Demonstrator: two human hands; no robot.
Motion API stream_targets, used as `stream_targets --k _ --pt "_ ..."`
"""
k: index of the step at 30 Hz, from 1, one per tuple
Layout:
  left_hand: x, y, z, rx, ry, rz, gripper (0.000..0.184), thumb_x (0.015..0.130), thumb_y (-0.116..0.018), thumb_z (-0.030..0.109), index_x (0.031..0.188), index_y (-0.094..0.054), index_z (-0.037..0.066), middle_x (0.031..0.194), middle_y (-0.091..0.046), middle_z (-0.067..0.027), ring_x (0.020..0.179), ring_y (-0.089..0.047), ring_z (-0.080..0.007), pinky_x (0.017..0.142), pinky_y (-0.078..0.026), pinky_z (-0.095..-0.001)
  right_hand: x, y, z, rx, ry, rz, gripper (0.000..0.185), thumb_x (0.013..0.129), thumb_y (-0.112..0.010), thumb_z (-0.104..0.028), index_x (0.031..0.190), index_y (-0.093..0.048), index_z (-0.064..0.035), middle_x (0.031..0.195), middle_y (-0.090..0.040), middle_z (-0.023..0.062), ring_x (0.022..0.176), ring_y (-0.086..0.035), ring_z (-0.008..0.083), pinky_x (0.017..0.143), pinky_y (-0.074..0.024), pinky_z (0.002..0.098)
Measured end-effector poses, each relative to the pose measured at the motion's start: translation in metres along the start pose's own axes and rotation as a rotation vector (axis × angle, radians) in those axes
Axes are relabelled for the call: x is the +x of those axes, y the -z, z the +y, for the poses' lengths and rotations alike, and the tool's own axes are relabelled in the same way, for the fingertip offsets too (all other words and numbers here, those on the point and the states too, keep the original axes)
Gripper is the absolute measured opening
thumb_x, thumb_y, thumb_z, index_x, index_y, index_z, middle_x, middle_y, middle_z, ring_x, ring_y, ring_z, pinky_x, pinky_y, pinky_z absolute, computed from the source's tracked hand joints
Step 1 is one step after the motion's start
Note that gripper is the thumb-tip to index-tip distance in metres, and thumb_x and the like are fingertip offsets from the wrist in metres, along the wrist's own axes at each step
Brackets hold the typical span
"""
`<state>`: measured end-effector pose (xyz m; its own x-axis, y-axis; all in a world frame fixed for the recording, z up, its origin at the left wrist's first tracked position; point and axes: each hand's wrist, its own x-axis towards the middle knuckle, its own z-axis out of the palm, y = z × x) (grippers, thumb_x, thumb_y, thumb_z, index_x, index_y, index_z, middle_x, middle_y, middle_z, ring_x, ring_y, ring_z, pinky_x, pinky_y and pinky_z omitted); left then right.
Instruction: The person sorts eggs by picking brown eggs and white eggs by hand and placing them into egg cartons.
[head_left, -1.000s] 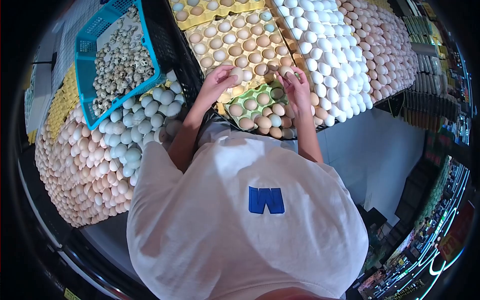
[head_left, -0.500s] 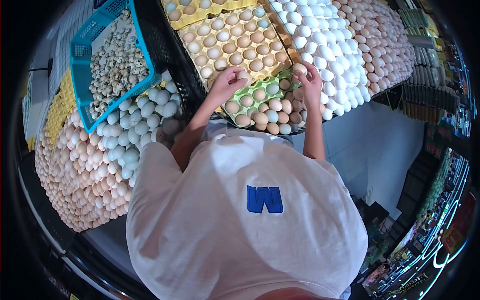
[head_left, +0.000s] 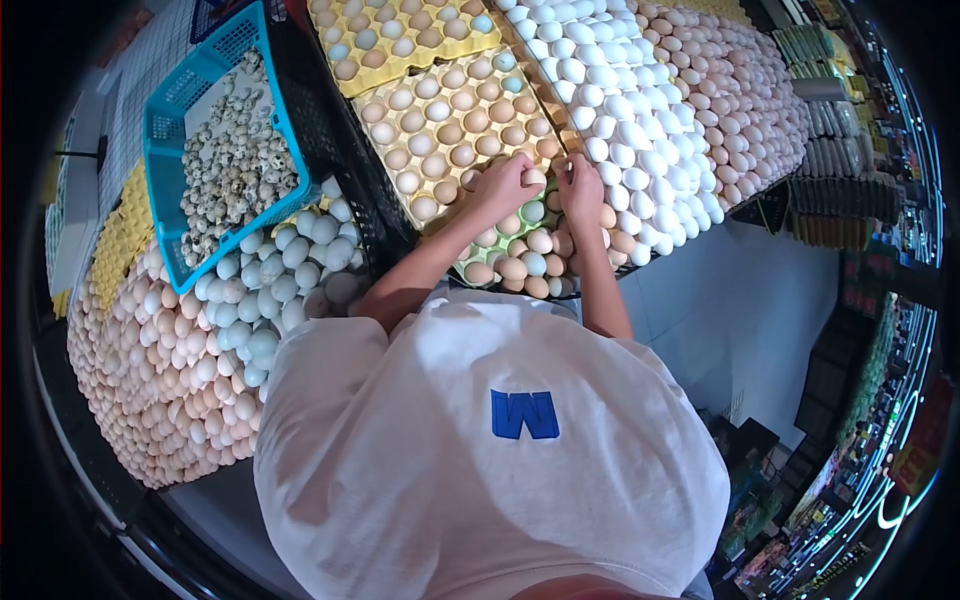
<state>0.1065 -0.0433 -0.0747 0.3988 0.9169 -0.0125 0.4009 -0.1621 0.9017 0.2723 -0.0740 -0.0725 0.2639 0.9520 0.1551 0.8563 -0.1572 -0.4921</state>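
Between the thumb and fingers of the left hand (head_left: 527,177), an egg (head_left: 534,178) is being pinched. Just right of it, the right hand (head_left: 569,166) is being held with fingers bent; whether anything is being gripped cannot be told. Beyond the grip, eggs are being held by a yellow tray (head_left: 431,128); nearer the body, by a green tray (head_left: 524,228).

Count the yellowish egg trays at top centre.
2: the nearer tray, partly covered by the left hand, and the farther tray, cut off by the picture's top edge. More may be hidden underneath.
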Motion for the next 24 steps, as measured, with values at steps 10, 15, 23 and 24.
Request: stream_targets --k 10,15,23,24 --pt "0.011 -0.012 -0.001 0.264 -0.182 0.05 0.022 0.081 -0.068 0.022 0.092 -0.06 0.005 0.093 -0.059 -0.0111 0.086 -0.061 -0.031 0.073 -0.049 -0.0413 -0.024 0.064 0.007 0.167 -0.027 0.096 0.011 0.08 -0.061 -0.002 0.091 -0.062 -0.0005 0.084 -0.061 0.0171 0.078 -0.059 0.0329 0.069 -0.0478 0.0421" --pt "0.015 -0.005 0.009 0.337 -0.077 -0.087 0.026 0.08 -0.069 0.022 0.099 -0.062 0.005 0.097 -0.061 -0.0126 0.091 -0.061 -0.031 0.079 -0.05 -0.0417 -0.048 0.099 0.023 0.071 -0.002 0.044 0.015 0.08 -0.062 -0.002 0.094 -0.064 -0.001 0.085 -0.062 0.0164 0.078 -0.058 0.0342 0.072 -0.048 0.0421" --pt "0.003 -0.022 0.032 0.322 -0.338 -0.164 0.025 0.081 -0.066 0.023 0.098 -0.062 0.006 0.099 -0.06 -0.0099 0.089 -0.06 -0.0293 0.077 -0.049 -0.041 -0.06 0.092 0.031 -0.204 0.241 -0.039 0.026 0.07 -0.066 -0.006 0.096 -0.064 -0.0051 0.094 -0.062 0.0111 0.089 -0.057 0.0317 0.078 -0.0468 0.0422" --pt "0.003 -0.027 0.036 0.257 -0.384 -0.304 0.025 0.081 -0.066 0.022 0.1 -0.062 0.007 0.098 -0.059 -0.0097 0.089 -0.06 -0.0291 0.079 -0.049 -0.0408 -0.061 0.089 0.031 -0.204 0.241 -0.039 0.026 0.07 -0.066 -0.006 0.096 -0.064 -0.0051 0.094 -0.062 0.0111 0.089 -0.057 0.0317 0.078 -0.0468 0.0422"
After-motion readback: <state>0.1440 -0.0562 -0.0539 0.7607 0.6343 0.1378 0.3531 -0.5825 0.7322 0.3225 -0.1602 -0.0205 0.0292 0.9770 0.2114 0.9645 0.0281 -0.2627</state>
